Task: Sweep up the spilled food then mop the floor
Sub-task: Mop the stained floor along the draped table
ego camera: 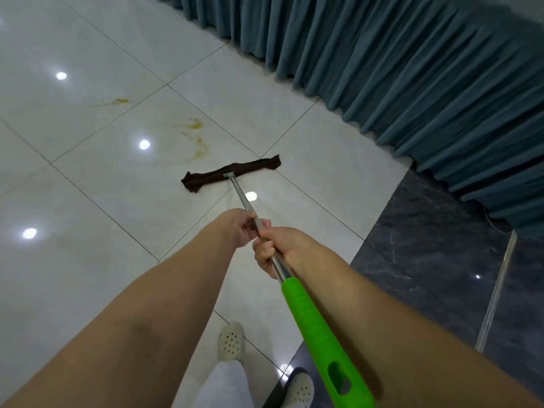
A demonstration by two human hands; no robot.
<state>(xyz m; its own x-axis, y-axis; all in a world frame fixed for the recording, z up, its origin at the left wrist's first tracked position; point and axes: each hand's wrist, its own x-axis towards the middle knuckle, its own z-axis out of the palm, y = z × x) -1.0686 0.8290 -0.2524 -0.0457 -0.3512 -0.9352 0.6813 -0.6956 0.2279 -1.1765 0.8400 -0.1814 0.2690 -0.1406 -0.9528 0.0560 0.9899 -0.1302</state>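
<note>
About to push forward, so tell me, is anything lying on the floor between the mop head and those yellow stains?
Nothing visible. The brown mop head lies on bare white tile just short of the nearer yellow stain; the farther stain is beyond it, also unobstructed. Both hands grip the handle.

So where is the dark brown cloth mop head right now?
The dark brown cloth mop head lies flat on the white tiled floor, just below the yellow stains.

Dimmish, cool overhead light — small round lamp glints dot the glossy floor [88,201]. Wide-angle bending bows the curtain [412,69] and edges; focus stays fairly sharp, shadows soft.
</note>
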